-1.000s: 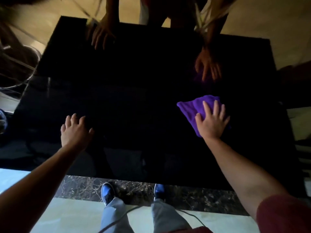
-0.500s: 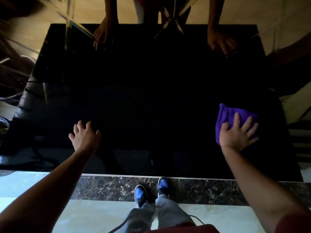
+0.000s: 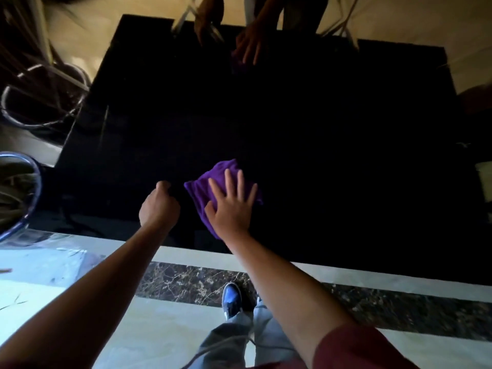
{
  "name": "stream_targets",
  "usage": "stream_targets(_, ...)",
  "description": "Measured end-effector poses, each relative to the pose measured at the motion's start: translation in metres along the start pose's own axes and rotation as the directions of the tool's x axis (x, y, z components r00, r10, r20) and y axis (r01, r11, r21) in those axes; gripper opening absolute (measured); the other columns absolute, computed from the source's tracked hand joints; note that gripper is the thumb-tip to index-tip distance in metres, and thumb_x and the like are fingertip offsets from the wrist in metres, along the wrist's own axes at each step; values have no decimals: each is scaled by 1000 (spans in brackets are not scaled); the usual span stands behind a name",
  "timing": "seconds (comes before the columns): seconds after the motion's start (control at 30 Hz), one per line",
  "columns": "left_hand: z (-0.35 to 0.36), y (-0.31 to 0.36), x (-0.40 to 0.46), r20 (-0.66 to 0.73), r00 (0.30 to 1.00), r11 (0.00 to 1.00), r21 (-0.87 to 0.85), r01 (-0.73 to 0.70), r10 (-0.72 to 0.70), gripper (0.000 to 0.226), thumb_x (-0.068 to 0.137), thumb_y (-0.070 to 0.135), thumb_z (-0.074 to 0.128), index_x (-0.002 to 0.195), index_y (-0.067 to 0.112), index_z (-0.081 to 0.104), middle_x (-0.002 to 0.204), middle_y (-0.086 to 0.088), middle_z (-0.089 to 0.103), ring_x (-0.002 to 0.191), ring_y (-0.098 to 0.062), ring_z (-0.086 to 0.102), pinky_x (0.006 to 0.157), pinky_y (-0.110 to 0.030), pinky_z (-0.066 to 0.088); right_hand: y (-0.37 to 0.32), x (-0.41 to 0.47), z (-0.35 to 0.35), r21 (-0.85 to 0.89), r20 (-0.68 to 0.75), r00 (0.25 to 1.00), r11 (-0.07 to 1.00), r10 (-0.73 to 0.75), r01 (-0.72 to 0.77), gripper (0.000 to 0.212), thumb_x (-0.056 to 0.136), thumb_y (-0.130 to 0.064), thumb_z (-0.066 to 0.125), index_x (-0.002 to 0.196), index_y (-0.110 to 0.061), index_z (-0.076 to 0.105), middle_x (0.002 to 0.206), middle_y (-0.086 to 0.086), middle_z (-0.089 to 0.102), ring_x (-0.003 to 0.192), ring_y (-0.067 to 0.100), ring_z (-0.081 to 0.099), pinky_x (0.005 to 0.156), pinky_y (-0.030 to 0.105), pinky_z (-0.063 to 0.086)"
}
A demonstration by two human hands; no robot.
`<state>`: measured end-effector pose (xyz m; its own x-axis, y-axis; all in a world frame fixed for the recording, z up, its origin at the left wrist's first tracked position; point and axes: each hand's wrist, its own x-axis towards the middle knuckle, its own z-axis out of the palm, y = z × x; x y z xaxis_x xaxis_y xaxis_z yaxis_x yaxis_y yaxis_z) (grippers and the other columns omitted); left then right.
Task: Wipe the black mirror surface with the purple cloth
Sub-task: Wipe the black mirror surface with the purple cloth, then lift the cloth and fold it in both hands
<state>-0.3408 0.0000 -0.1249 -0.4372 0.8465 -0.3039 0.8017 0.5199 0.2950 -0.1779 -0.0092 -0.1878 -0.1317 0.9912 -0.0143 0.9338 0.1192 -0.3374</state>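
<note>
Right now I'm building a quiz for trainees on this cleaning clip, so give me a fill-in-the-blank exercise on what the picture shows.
1. The right hand lies flat, with spread fingers, on the ____ cloth.
2. The cloth rests on the ____ mirror surface.
3. The left hand is curled into a loose ____ beside the cloth.
4. Below the mirror's near edge, one ____ shoe stands on the floor.

Missing words: purple; black; fist; blue

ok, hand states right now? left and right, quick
Left hand: curled into a loose fist on the black mirror surface, holding nothing visible.
Right hand: open, fingers spread, pressing flat on the purple cloth.
</note>
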Motion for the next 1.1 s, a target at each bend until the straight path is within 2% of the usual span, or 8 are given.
stream_targets(0.23, -8, -16, 15, 59, 993, 979, 171, -114, 105, 35, 86, 21, 45, 113, 9, 64, 117, -25, 62, 109, -45, 56, 83, -48, 49, 7, -53, 1, -28, 6, 983, 983, -183, 183, 59, 90, -48, 54, 149, -39, 48, 168, 4, 33, 158, 35, 18, 121, 69, 14)
stream_targets(0.37, 5, -2, 7, -49, 997, 980, 194, -41, 52, 40, 86, 29, 48, 108, -3, 59, 113, -29, 61, 109, -46, 53, 81, -49, 47, 87, -82, -28, -55, -81, 997, 998, -1, -4, 58, 91, -53, 56, 148, -39, 50, 164, 4, 41, 155, 34, 28, 121, 66, 21)
stream_targets(0.47, 4, -5, 12, -73, 989, 964, 243, -111, 132, 35, 85, 28, 49, 97, -2, 61, 103, -28, 65, 99, -46, 58, 70, -45, 46, 159, -100, -56, -118, -124, 976, 974, 178, -193, 60, 92, -53, 57, 149, -37, 50, 163, 5, 43, 154, 34, 31, 121, 63, 23)
stream_targets(0.67, 11, 1, 6, -70, 978, 933, 320, -164, 196, 30, 83, 22, 55, 95, -5, 61, 102, -31, 63, 99, -50, 56, 73, -51, 48, 303, -123, -113, -102, -264, 815, 826, 515, -555, 59, 92, -47, 56, 149, -29, 52, 163, 12, 41, 150, 40, 32, 114, 63, 30)
stream_targets(0.8, 21, 28, -17, -51, 942, 897, 326, -298, 332, 23, 85, 17, 59, 97, 2, 72, 102, -29, 62, 99, -49, 55, 78, -52, 47, 377, -127, -143, -64, -297, 758, 779, 581, -623, 54, 93, -37, 55, 146, -27, 52, 158, 16, 42, 138, 47, 40, 101, 62, 38)
stream_targets(0.9, 32, 75, -44, -40, 895, 876, 228, -426, 445, 22, 85, 15, 59, 100, 9, 75, 105, -23, 66, 102, -45, 57, 82, -50, 49, 410, -113, -163, -10, -285, 737, 767, 613, -642, 53, 88, -20, 67, 140, -26, 56, 151, 19, 49, 124, 50, 48, 95, 62, 43)
stream_targets(1.0, 53, 144, -80, -9, 884, 884, -11, -467, 467, 23, 86, 18, 58, 101, 16, 75, 101, -14, 72, 96, -37, 66, 81, -44, 55, 423, -96, -191, 229, -214, 684, 717, 697, -659, 54, 83, -16, 72, 135, -26, 63, 139, 19, 60, 119, 48, 57, 96, 53, 50)
stream_targets(1.1, 78, 230, -131, 298, 875, 868, -441, -228, 382, 36, 88, 31, 60, 119, 13, 63, 97, -13, 74, 75, -29, 70, 75, -42, 59, 406, -104, -218, 461, -147, 774, 735, 616, -497, 57, 79, -13, 75, 134, -25, 64, 130, 11, 70, 116, 34, 66, 98, 41, 53)
